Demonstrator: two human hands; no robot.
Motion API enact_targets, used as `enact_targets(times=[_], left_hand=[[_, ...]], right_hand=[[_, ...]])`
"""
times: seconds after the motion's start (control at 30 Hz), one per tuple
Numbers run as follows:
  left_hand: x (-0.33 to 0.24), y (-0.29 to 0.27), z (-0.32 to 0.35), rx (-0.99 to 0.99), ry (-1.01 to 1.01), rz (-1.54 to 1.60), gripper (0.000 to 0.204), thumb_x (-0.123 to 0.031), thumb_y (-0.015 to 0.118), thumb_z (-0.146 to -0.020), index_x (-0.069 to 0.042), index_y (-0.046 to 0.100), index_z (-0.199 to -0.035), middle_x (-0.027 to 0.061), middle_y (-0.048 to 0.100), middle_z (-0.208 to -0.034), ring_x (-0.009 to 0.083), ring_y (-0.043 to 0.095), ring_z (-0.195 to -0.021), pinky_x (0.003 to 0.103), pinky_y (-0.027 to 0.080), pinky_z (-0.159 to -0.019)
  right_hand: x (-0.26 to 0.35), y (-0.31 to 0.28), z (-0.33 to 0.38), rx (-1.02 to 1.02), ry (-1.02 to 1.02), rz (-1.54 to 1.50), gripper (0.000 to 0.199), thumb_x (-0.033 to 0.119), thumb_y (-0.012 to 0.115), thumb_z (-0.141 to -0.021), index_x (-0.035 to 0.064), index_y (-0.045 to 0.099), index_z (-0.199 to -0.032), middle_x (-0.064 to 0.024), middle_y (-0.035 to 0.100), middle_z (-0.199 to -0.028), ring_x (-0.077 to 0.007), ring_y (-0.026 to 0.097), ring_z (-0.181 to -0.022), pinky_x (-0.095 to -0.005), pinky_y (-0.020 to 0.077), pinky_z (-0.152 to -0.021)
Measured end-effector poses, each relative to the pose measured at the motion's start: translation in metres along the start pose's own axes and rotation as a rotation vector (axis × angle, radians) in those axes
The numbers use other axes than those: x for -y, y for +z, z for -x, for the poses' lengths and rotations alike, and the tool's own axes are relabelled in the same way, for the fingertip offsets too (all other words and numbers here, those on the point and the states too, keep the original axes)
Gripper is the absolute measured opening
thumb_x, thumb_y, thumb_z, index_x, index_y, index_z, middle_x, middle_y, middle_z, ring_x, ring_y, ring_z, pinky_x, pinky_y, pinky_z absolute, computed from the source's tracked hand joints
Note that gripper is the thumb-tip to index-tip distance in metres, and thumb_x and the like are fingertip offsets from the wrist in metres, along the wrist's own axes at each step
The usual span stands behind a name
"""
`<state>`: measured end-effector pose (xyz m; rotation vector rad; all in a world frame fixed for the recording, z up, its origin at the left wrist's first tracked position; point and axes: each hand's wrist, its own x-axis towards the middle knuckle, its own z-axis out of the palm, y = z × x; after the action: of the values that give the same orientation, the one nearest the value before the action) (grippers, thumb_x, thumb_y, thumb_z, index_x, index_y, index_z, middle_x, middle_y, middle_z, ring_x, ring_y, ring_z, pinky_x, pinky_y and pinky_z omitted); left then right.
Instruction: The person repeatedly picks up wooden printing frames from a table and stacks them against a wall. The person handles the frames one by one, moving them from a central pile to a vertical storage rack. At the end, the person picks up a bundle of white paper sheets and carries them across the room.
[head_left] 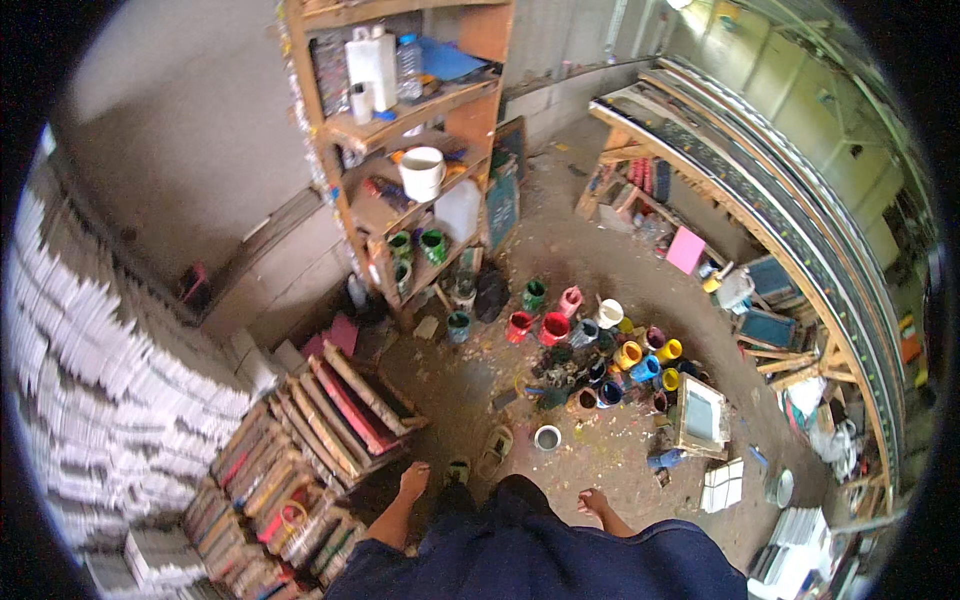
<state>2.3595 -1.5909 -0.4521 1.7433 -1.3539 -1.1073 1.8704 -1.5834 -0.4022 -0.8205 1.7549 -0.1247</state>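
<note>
My left hand (414, 480) hangs at my side, just right of the stacked wooden frames (322, 420). It looks empty, its fingers loosely stretched. Over the floor to the right of my body, my right hand (592, 502) is also empty, fingers slightly bent and apart. Neither hand touches anything. Ahead of me a small grey-white pot (547, 438) stands alone on the floor. Beyond it is a cluster of paint pots, among them a red pot (555, 328), a yellow-orange pot (627, 355), a blue pot (645, 369) and a white pot (609, 314).
A wooden shelf (405, 215) holds a white bucket (422, 174) and green-stained pots. Tall paper stacks (120, 390) line the left. A long table (760, 190) curves along the right. A framed screen (703, 417) and a white bundle (722, 486) rest on the floor.
</note>
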Motion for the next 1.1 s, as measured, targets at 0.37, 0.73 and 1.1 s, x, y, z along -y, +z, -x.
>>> enact_targets(times=[0.37,0.73,1.1], left_hand=[[-0.014,-0.083,-0.065,0.206,-0.189,-0.201,0.037,-0.028,0.053,-0.074,-0.001,0.052,-0.100,0.0197,0.060,-0.087,0.0344,0.057,-0.082,0.040,0.046,-0.071],[-0.096,-0.005,-0.158,0.708,0.102,-0.729,0.030,-0.018,0.047,-0.078,-0.008,0.056,-0.105,0.0148,0.056,-0.104,0.0323,0.054,-0.091,0.041,0.045,-0.078],[-0.190,0.342,-0.047,1.173,0.620,-0.824,0.035,-0.025,0.051,-0.077,-0.009,0.052,-0.107,0.0159,0.059,-0.094,0.0333,0.056,-0.087,0.041,0.044,-0.077]], right_hand=[[-0.053,0.009,0.001,-0.271,0.070,-0.371,0.023,0.016,0.052,-0.080,-0.0037,0.051,-0.092,-0.0122,0.061,-0.076,-0.0220,0.060,-0.054,-0.0342,0.0503,-0.046],[-0.059,0.064,0.091,-0.328,0.284,-0.665,0.017,0.020,0.049,-0.079,0.0062,0.057,-0.084,-0.0034,0.057,-0.065,-0.0161,0.059,-0.054,-0.0317,0.0458,-0.044],[-0.250,0.076,0.178,-0.800,0.204,-0.824,0.024,0.023,0.056,-0.072,0.0043,0.059,-0.087,-0.0107,0.061,-0.068,-0.0288,0.059,-0.060,-0.0382,0.0481,-0.059]])
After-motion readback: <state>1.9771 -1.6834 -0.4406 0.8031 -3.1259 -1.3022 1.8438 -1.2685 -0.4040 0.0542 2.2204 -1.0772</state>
